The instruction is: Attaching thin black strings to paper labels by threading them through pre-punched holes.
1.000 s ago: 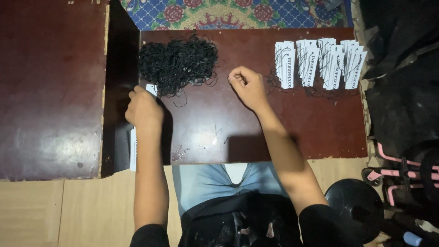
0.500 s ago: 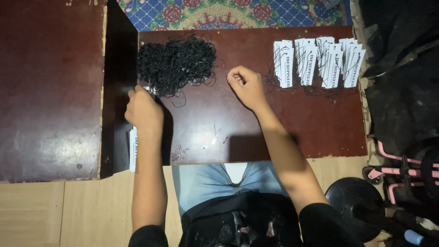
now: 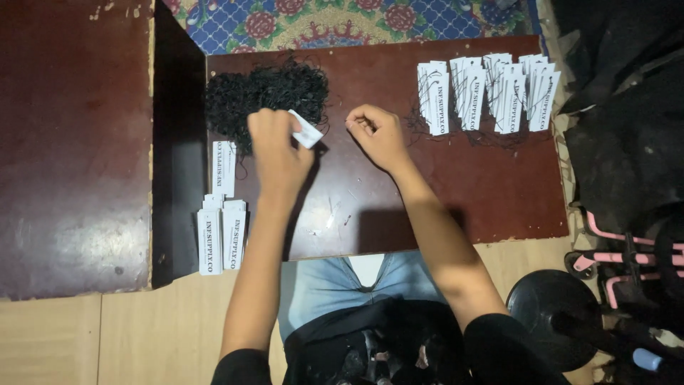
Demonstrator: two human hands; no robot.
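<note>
Since half a second ago, the left hand (image 3: pixel 278 146) has been lifted from the counter's left edge and brought toward the middle, a white tag (image 3: pixel 306 129) now pinched in its fingers. The right hand (image 3: pixel 376 132) is held just beside it, fingers curled narrow; whether a thread is caught between them cannot be told. The tag is held above the counter (image 3: pixel 442 192), just in front of the black thread pile (image 3: pixel 267 96) at the back left corner. Blank tags (image 3: pixel 222 228) are stacked at the front left edge, some hanging over it. Strung tags (image 3: pixel 488 93) are laid in rows at the back right corner. Judged from this, the overhanging stack could be knocked to the floor by the left forearm, and loose threads could be dragged from the pile and tangled if one strand is pulled.
</note>
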